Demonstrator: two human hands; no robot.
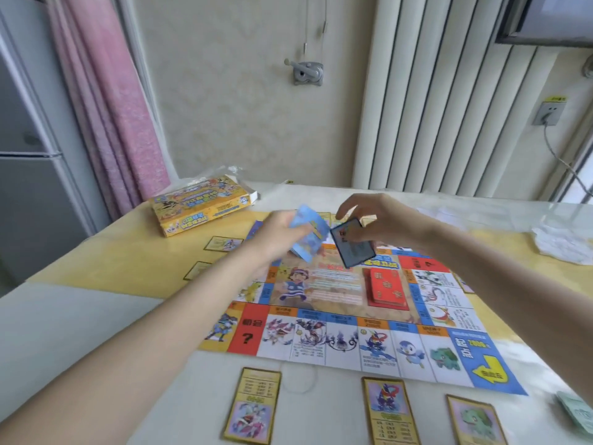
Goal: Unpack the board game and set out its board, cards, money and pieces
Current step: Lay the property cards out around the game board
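Board [337, 316] lies unfolded mid-table, red deck [386, 289] on it, property cards around; my left hand [282, 232] grips the blue stack [309, 232], right hand [375, 216] pinches one card [353, 247] at twelve o'clock; pieces unseen, I judge them unplaced.

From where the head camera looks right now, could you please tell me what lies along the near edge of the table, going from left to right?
Card with the table printed at its top → card showing a blue frog-like figure → card showing a green creature → stack of pale green paper money at the frame's right edge.
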